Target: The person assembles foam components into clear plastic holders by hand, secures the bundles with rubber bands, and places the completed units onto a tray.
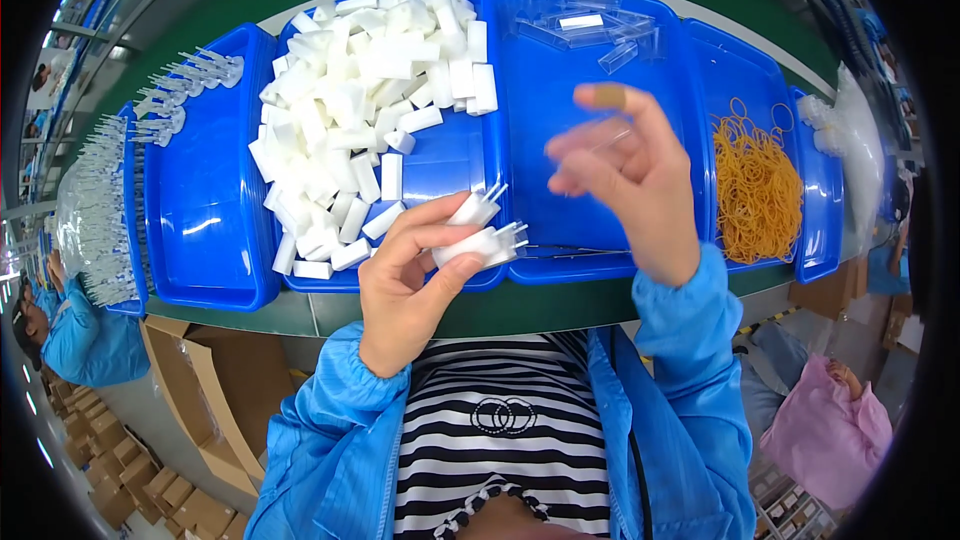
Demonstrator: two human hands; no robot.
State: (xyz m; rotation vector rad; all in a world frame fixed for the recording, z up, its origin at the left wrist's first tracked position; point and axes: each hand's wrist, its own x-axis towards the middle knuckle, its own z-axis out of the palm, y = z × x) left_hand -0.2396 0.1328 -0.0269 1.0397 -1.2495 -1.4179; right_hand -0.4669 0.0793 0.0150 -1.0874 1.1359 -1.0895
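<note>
Blocks, two, white, clear prongs sticking out of the right ends, held in left hand above the near edge between the two middle trays. That grip is narrow: thumb and fingers closed on both, one block above the other.

Right hand is up over the clear-part tray, thumb and index apart, tan wrap on the index. Fingers blurred, so can't tell whether that grip holds anything.

Clear parts sit loose at the far end of that tray, past the right hand. White pile fills most of the tray left of it, some bare blue at its right. Next one left, blue tray, has pronged clear parts along its far side; more in bag at far left.

Right side: orange bands heaped in their own tray. All on green desk. Open carton below, left.
</note>
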